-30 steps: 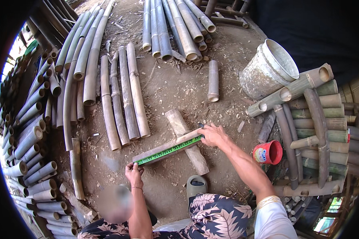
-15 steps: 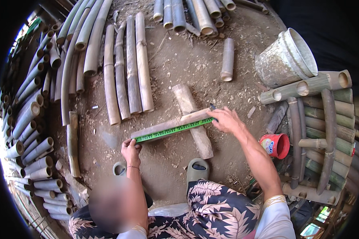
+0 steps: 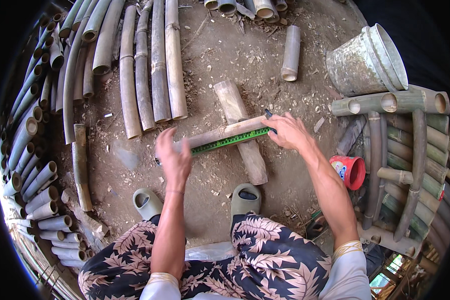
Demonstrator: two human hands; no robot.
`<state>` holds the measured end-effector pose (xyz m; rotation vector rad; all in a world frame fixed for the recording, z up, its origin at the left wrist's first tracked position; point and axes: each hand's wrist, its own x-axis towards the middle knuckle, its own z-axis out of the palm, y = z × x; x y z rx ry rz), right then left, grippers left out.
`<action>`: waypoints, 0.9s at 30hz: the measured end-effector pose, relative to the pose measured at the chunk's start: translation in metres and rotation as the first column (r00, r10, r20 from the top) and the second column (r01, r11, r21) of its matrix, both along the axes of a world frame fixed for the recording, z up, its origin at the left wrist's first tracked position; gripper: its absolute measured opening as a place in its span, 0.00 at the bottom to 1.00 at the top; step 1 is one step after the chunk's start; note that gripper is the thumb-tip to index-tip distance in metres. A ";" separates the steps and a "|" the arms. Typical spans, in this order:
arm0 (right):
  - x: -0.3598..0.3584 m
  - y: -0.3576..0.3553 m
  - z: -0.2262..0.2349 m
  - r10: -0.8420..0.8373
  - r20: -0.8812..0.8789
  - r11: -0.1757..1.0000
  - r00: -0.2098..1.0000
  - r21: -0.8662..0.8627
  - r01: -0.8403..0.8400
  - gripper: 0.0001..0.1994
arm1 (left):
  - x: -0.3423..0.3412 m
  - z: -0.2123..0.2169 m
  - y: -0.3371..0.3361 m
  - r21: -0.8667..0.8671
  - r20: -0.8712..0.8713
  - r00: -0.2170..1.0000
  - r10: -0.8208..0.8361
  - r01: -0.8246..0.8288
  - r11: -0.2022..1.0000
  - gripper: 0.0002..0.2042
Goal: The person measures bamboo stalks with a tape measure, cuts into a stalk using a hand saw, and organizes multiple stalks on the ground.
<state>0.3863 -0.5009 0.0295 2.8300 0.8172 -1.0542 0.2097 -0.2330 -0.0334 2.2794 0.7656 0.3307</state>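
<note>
A bamboo piece [image 3: 210,135] lies crosswise on a chopped wooden block [image 3: 251,162]. Along its near side runs a green ruler [image 3: 235,141] with dark markings. My right hand [image 3: 290,132] is closed at their right end, with a slim dark pen [image 3: 268,114] showing at its fingers. Over the left end is my left hand [image 3: 174,156], its fingers smeared by motion. It covers that end of the bamboo and ruler, so whether it grips anything is unclear.
Long bamboo poles [image 3: 130,75] lie at the far left, beside stacked bamboo [image 3: 40,180]. A short bamboo length [image 3: 291,52] lies farther back. To the right stand a dirty white bucket [image 3: 357,65], a red tub [image 3: 354,172] and a bamboo frame [image 3: 419,165].
My left hand has come off its grip at the ruler's left end and moved up over the bamboo. My right hand stays at the right end. The whole view has shifted slightly.
</note>
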 end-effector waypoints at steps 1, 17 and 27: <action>-0.002 -0.002 -0.001 0.014 0.044 1.000 0.999 0.010 -0.015 0.22 | 0.022 0.006 -0.010 -0.188 -0.003 0.992 -0.129 0.126 0.974 0.26; -0.006 -0.001 -0.009 0.038 0.071 0.997 0.997 0.058 -0.042 0.21 | 0.116 -0.052 -0.039 -0.579 -0.511 0.558 -0.654 0.339 0.742 0.38; -0.037 0.002 0.012 0.071 0.248 0.995 0.966 0.052 -0.087 0.37 | 0.117 -0.059 -0.032 -0.558 -0.420 0.605 -0.676 0.415 0.718 0.32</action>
